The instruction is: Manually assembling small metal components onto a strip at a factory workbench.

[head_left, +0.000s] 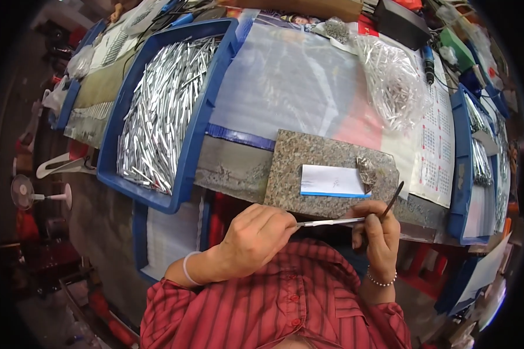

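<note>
In front of my striped shirt, a slim silver metal strip (pixel 332 222) spans the gap between my hands. My left hand (pixel 255 239) pinches its left end, fingers closed. At the other end, my right hand (pixel 379 235) grips the strip and also keeps a thin dark rod (pixel 395 198) between its fingers, slanting up and right. Just beyond my hands lies a speckled stone slab (pixel 291 157). On it are a white paper pad (pixel 332 177) with a blue edge and a small brownish, shiny lump (pixel 365 168) I cannot identify.
A blue tray (pixel 106 152) full of silver strips (pixel 163 110) stands at the left, with another blue tray (pixel 138 235) lower down. Clear plastic sheeting (pixel 291 70) covers the bench. A clear bag of small parts (pixel 396 87) and a blue tray (pixel 461 168) are at the right.
</note>
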`<move>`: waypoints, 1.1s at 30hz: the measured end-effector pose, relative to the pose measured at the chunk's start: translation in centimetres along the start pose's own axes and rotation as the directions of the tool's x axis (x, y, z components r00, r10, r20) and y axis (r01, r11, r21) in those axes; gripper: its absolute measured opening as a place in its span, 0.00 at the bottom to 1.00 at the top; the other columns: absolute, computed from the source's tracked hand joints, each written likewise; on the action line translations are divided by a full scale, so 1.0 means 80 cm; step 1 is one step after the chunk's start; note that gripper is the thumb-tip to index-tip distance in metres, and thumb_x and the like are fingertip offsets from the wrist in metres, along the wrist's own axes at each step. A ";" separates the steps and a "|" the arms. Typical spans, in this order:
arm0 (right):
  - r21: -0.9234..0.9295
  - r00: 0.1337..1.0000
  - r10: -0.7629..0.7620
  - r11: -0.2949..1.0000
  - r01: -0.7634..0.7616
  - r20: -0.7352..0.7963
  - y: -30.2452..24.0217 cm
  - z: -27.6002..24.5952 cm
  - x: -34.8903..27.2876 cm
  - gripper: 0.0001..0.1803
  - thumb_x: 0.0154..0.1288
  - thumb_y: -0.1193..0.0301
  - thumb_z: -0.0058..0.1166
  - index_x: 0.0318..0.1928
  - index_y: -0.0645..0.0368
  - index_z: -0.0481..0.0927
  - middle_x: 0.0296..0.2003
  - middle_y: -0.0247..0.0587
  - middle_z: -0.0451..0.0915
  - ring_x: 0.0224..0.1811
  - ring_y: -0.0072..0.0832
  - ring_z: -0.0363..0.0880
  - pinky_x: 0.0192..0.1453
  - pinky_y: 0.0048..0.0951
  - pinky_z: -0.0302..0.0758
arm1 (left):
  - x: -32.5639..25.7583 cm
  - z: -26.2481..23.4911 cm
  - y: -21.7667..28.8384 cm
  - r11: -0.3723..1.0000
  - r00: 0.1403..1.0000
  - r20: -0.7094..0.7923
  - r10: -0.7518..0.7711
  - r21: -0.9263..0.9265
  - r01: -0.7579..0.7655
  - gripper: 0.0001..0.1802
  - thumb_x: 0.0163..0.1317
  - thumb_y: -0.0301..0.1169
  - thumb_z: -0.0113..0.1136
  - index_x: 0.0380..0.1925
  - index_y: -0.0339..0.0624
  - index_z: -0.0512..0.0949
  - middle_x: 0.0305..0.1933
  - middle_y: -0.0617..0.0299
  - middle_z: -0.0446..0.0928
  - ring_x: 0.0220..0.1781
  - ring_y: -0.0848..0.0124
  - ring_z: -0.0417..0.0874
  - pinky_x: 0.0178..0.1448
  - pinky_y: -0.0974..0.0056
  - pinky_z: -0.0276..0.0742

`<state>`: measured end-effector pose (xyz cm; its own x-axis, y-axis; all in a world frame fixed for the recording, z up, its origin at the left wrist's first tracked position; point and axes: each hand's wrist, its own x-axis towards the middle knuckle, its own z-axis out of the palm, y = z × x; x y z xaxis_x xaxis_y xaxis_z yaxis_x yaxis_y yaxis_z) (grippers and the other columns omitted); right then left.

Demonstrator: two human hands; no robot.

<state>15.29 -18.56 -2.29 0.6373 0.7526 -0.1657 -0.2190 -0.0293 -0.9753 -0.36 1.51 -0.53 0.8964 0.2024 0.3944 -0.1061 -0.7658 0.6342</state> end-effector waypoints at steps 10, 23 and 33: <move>-0.073 0.998 0.035 0.997 -0.032 0.044 0.004 0.021 -0.003 0.06 0.67 0.78 0.55 0.43 0.66 0.77 0.29 0.46 0.84 0.17 0.13 0.69 0.21 0.15 0.66 | -0.025 0.003 0.009 0.987 0.992 0.022 -0.121 -0.102 0.122 0.07 0.55 0.20 0.63 0.32 0.36 0.74 0.29 0.55 0.77 0.30 0.57 0.80 0.35 0.58 0.74; -0.143 0.999 0.043 0.989 -0.038 0.031 0.004 0.032 -0.005 0.06 0.66 0.81 0.54 0.42 0.68 0.80 0.33 0.40 0.83 0.35 0.24 0.84 0.37 0.20 0.76 | -0.035 0.003 0.003 0.920 0.954 0.060 -0.293 -0.254 0.298 0.06 0.57 0.19 0.62 0.36 0.34 0.79 0.31 0.54 0.79 0.30 0.63 0.82 0.34 0.64 0.75; -0.388 0.987 0.026 0.921 0.038 0.159 0.020 0.069 -0.007 0.05 0.59 0.81 0.58 0.36 0.65 0.83 0.30 0.41 0.84 0.31 0.25 0.82 0.36 0.22 0.76 | -0.079 -0.006 -0.023 0.681 0.830 0.411 -0.378 -0.485 0.550 0.10 0.65 0.30 0.58 0.40 0.35 0.81 0.31 0.57 0.81 0.31 0.69 0.82 0.36 0.66 0.75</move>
<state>10.54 -15.38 -2.97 0.5055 0.8467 -0.1661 0.1088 -0.2535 -0.9612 -6.01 1.93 -3.91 0.9607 0.2064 -0.1854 0.2119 -0.1143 0.9706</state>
